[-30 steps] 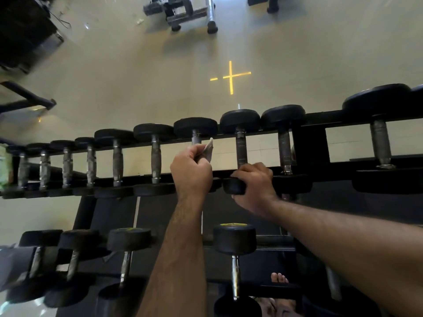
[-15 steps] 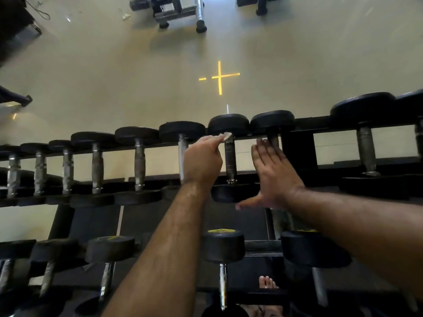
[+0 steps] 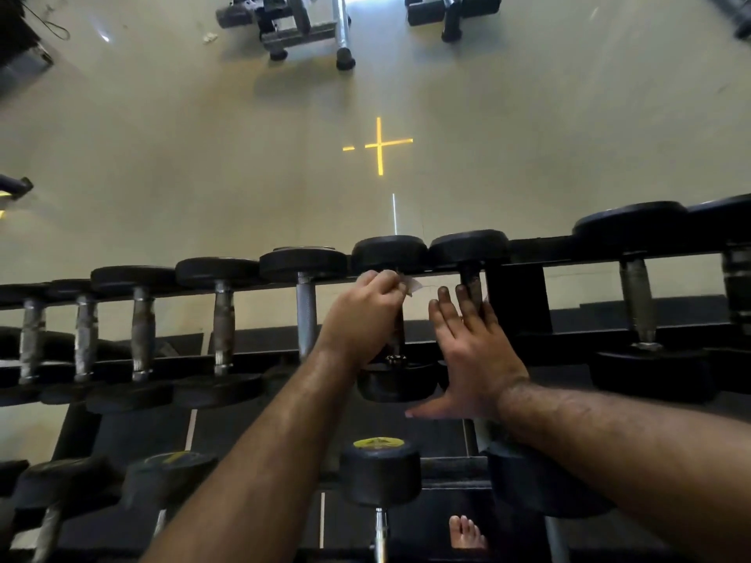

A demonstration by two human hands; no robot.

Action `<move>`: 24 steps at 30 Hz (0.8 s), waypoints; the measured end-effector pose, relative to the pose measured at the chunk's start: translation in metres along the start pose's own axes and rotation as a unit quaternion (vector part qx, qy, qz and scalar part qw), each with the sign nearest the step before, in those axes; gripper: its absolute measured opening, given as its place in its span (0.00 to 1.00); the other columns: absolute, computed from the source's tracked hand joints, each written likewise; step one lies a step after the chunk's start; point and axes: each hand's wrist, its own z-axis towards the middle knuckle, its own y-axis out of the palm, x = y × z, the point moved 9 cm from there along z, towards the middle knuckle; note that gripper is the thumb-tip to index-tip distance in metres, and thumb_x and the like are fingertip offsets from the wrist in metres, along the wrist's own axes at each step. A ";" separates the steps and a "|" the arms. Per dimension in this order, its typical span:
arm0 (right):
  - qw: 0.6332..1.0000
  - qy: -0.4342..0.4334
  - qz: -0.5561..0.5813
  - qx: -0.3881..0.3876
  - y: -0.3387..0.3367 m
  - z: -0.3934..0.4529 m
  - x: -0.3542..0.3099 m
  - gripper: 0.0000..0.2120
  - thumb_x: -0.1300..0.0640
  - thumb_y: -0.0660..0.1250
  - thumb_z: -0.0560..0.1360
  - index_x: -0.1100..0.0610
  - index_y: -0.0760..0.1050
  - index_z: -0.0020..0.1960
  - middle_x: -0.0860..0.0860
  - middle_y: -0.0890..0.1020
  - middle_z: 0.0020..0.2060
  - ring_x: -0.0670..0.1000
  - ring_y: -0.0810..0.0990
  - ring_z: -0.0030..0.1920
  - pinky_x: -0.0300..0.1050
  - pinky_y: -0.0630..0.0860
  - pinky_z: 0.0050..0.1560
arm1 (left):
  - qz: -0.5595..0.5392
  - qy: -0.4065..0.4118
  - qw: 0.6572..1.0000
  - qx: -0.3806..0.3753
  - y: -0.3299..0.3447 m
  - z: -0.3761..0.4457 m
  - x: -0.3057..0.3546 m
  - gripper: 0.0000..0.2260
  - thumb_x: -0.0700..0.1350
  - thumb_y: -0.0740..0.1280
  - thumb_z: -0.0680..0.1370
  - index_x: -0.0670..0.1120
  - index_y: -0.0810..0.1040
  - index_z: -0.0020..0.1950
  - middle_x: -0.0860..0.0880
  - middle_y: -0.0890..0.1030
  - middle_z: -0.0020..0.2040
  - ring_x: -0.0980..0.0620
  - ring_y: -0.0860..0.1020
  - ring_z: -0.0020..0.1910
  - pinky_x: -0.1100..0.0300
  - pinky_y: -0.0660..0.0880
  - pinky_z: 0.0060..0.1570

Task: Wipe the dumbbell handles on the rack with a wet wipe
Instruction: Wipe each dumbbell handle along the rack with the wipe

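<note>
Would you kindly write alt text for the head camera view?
A left hand grips a wet wipe around a dumbbell handle on the top rack, while the right hand rests open beside it. More dumbbells line the rack.

Dumbbells (image 3: 219,319) side-by-side on rack (image 3: 516,302)

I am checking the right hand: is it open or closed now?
Open. The right hand has straight fingers lying flat beside the dumbbell handle that the left hand grips.

dumbbell heads (image 3: 389,253): black | handles (image 3: 224,327): grey metal | wipe (image 3: 411,285): white | floor cross (image 3: 380,145): yellow
</note>
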 end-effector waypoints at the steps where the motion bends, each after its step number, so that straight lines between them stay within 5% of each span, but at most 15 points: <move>1: 1.000 0.004 0.003 -0.005 0.000 0.000 0.000 0.78 0.08 0.54 0.56 0.64 0.53 0.86 0.63 0.50 0.86 0.67 0.42 0.86 0.73 0.53 0.82 | 0.045 0.021 0.999 0.008 0.003 0.008 0.006 0.15 0.37 0.64 0.77 0.43 0.85 0.62 0.45 0.83 0.56 0.45 0.80 0.51 0.53 0.83 0.47; 5: 1.000 0.001 0.006 -0.002 0.003 0.000 0.000 0.75 0.09 0.55 0.58 0.64 0.59 0.85 0.62 0.56 0.85 0.67 0.48 0.86 0.75 0.58 0.79 | 0.082 0.072 0.991 -0.072 0.017 0.020 0.026 0.13 0.39 0.64 0.80 0.42 0.84 0.61 0.44 0.80 0.58 0.46 0.77 0.55 0.51 0.81 0.54; 7: 1.000 -0.002 0.012 -0.003 0.004 -0.001 0.000 0.74 0.10 0.58 0.57 0.65 0.62 0.84 0.63 0.60 0.85 0.68 0.52 0.85 0.75 0.61 0.78 | 0.016 0.088 0.982 -0.164 0.024 0.008 0.033 0.11 0.41 0.68 0.80 0.45 0.84 0.61 0.47 0.80 0.59 0.48 0.78 0.57 0.53 0.80 0.58; 10: 1.000 -0.002 0.010 0.000 0.005 0.000 0.001 0.74 0.11 0.58 0.57 0.64 0.59 0.85 0.62 0.58 0.85 0.67 0.51 0.85 0.74 0.60 0.78 | -0.125 -0.003 0.945 -0.303 0.027 -0.014 0.011 0.07 0.47 0.70 0.81 0.51 0.86 0.56 0.52 0.82 0.50 0.52 0.81 0.49 0.53 0.82 0.52; 15: 1.000 -0.003 0.005 -0.012 0.007 -0.001 0.002 0.74 0.10 0.57 0.58 0.63 0.57 0.85 0.62 0.56 0.86 0.67 0.50 0.86 0.75 0.61 0.78 | -0.197 -0.171 0.964 -0.052 -0.005 -0.007 -0.026 0.06 0.48 0.71 0.80 0.48 0.84 0.55 0.52 0.79 0.51 0.53 0.78 0.50 0.59 0.75 0.48; 17: 1.000 -0.004 0.004 -0.021 0.009 -0.001 0.002 0.74 0.09 0.56 0.58 0.62 0.54 0.86 0.62 0.54 0.86 0.67 0.48 0.86 0.74 0.59 0.79 | -0.192 -0.168 0.956 -0.143 0.014 -0.019 -0.011 0.07 0.43 0.70 0.80 0.49 0.82 0.59 0.51 0.79 0.56 0.52 0.78 0.54 0.56 0.78 0.54; 20: 1.000 0.000 0.002 -0.024 0.009 -0.001 0.002 0.74 0.10 0.55 0.59 0.61 0.50 0.87 0.60 0.51 0.87 0.65 0.45 0.86 0.74 0.58 0.80 | -0.286 -0.168 0.901 -0.278 0.026 -0.047 -0.014 0.09 0.40 0.70 0.80 0.52 0.83 0.57 0.55 0.80 0.55 0.56 0.80 0.55 0.57 0.81 0.57; 22: 1.000 -0.002 0.004 -0.026 0.009 -0.001 0.001 0.74 0.10 0.56 0.59 0.60 0.48 0.87 0.59 0.49 0.87 0.65 0.44 0.86 0.74 0.57 0.80 | -0.308 -0.188 0.920 -0.153 0.004 -0.037 -0.037 0.06 0.41 0.72 0.80 0.51 0.85 0.53 0.56 0.82 0.52 0.59 0.80 0.51 0.60 0.80 0.56; 24: 1.000 -0.002 0.001 -0.030 0.008 -0.001 -0.001 0.74 0.10 0.56 0.59 0.60 0.44 0.87 0.58 0.45 0.87 0.64 0.41 0.86 0.73 0.55 0.81 | -0.245 -0.239 0.934 0.105 -0.032 -0.026 -0.056 0.06 0.38 0.71 0.80 0.48 0.85 0.53 0.53 0.83 0.51 0.59 0.79 0.49 0.65 0.78 0.54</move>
